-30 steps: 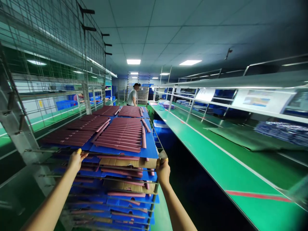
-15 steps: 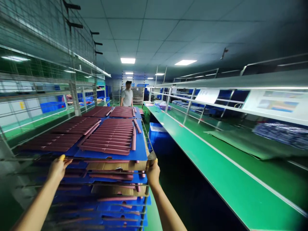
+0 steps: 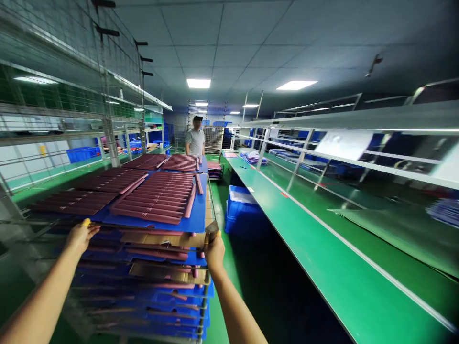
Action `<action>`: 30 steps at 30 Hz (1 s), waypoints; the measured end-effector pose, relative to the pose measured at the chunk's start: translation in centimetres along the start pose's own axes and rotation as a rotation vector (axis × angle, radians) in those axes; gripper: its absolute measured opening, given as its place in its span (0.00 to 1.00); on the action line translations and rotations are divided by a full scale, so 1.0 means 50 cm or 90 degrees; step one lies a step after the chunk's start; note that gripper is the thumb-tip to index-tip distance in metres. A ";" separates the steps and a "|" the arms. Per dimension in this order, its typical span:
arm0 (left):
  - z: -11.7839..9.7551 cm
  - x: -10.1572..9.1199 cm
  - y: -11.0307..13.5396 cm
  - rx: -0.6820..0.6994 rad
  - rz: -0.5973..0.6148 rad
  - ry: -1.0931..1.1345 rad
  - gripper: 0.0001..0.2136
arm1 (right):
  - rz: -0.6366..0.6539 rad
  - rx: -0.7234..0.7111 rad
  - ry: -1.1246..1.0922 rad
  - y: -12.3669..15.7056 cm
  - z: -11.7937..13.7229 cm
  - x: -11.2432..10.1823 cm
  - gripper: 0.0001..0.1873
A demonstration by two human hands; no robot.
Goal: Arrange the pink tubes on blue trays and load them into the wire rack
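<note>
A multi-tier metal rack (image 3: 202,306) stands in front of me, its shelves holding blue sheets (image 3: 199,210) and cardboard. Rows of thin maroon tubes (image 3: 158,197) lie on the top sheets. My left hand (image 3: 79,237) holds the rack's near edge at top-shelf height, a yellow cover on one fingertip. At the near right corner, my right hand (image 3: 215,253) is closed round the rack's frame beside a metal corner plate (image 3: 212,226). Lower shelves carry more maroon pieces, partly hidden and blurred.
A long green workbench (image 3: 287,229) runs along the right under a white shelf frame (image 3: 301,153). Blue bins (image 3: 242,208) stand beside it on the green floor. Wire racking (image 3: 107,95) rises at the left. A person (image 3: 195,138) stands beyond the rack's far end.
The rack and both hands have shifted left in view, while the bench and bins appear nearer. Both hands keep their hold on the rack. The person ahead looks slightly larger.
</note>
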State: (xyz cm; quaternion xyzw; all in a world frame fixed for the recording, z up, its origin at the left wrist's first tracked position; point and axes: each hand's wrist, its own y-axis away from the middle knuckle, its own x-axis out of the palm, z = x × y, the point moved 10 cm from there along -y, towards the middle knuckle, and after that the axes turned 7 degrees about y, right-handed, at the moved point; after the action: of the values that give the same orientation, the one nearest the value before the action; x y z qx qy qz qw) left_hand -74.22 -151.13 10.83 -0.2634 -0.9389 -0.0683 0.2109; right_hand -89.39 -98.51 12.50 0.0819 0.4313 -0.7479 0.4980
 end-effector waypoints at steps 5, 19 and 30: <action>0.027 0.034 -0.017 -0.057 -0.004 0.006 0.06 | 0.022 0.033 0.032 -0.038 -0.028 0.016 0.18; 0.002 -0.010 -0.026 -0.087 -0.025 -0.017 0.11 | 0.075 0.152 0.177 -0.002 0.013 0.010 0.18; -0.010 -0.029 -0.020 -0.073 -0.025 -0.046 0.10 | 0.110 0.167 0.239 0.009 0.034 0.010 0.24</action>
State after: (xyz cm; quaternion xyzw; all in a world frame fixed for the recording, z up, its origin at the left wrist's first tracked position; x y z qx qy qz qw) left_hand -73.43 -152.79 10.62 -0.2585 -0.9455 -0.1168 0.1600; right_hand -88.76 -100.13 13.01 0.3202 0.4068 -0.7239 0.4560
